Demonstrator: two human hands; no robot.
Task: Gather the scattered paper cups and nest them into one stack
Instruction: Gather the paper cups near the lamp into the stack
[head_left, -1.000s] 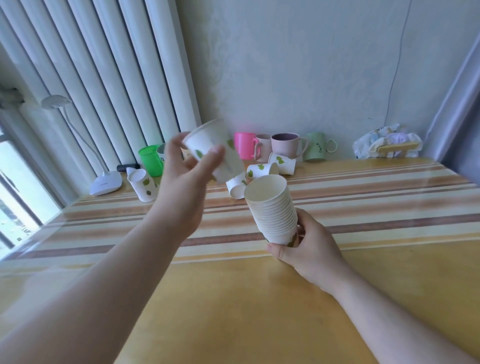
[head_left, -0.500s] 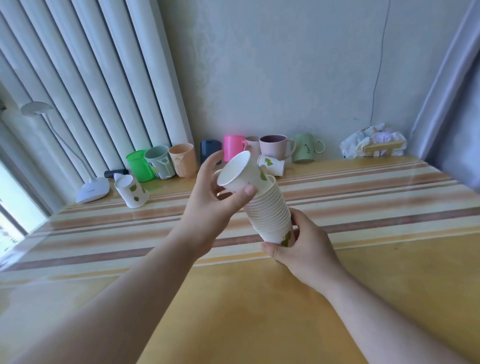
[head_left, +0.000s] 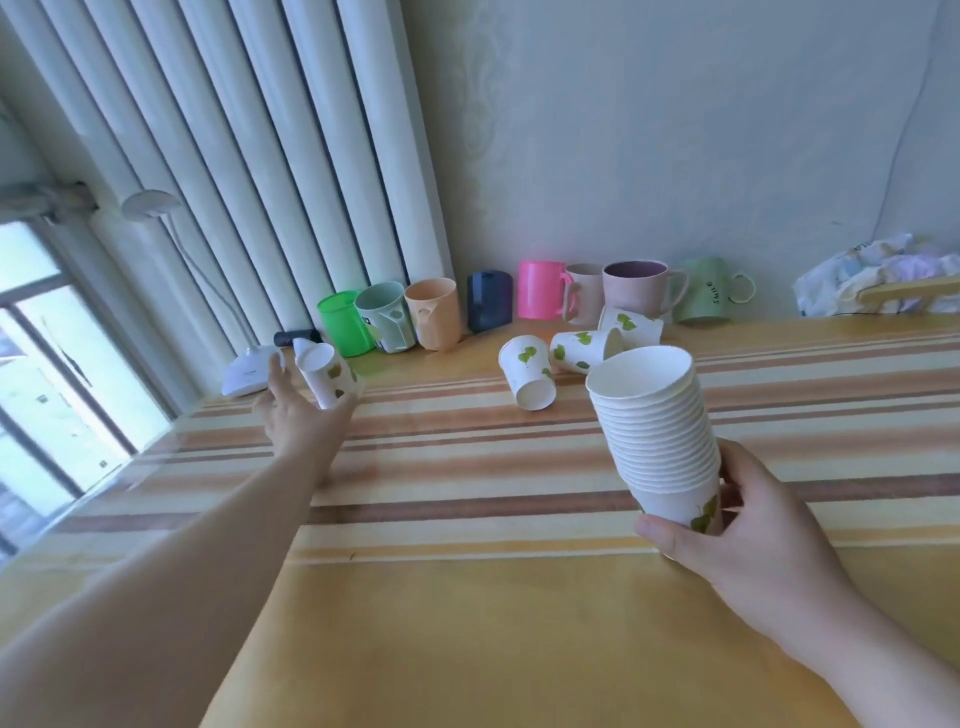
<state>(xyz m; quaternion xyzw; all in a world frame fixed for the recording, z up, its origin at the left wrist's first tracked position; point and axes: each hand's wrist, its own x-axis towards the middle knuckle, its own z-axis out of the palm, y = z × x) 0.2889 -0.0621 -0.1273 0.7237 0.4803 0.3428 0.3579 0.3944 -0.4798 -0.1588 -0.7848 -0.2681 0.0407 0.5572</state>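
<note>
Stack (head_left: 660, 441) of nested paper cups sits right of centre, right hand (head_left: 748, 535) clenched round its bottom cup. The cup being seated on it half a second ago is now fully nested, one fewer loose. Left hand (head_left: 296, 415) has swung to the left of the frame, fingers spread and just closing on a lone cup (head_left: 324, 376) near the lamp base (head_left: 247, 371); grasp not yet firm. Three cups (head_left: 527, 376) lie loose at upper centre before the row of mugs (head_left: 540, 296). Judgement: four left to gather.
</note>
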